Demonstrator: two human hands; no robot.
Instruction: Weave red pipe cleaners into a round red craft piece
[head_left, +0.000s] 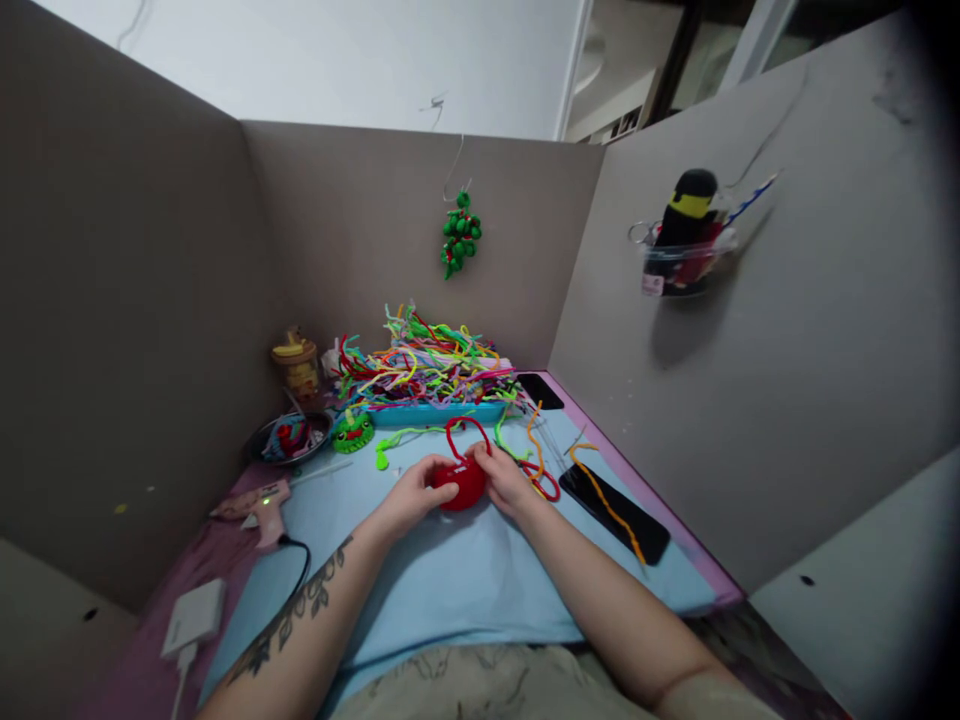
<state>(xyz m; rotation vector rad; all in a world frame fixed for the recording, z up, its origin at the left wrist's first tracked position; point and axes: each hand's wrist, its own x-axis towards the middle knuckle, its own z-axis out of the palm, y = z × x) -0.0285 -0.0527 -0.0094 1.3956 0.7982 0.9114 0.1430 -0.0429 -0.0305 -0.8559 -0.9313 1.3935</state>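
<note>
In the middle of the blue cloth, my left hand (420,490) is wrapped round the side of a round red ball (463,488), its thumb pressed on the front. A red pipe cleaner (468,421) rises from the top of the ball and bends over in a loop. The loop comes down to the fingertips of my right hand (504,478), which are pinched on it close against the ball's right side. Its very end is hidden by those fingers. A small white mark shows on the ball.
Behind are a blue tray (435,414) heaped with coloured pipe cleaners and a green figure (352,432). To the left lie a bowl (261,446), a glue gun (268,508) and a white box (193,615). Orange pipe cleaner (619,515) crosses a black slab (649,530) at right.
</note>
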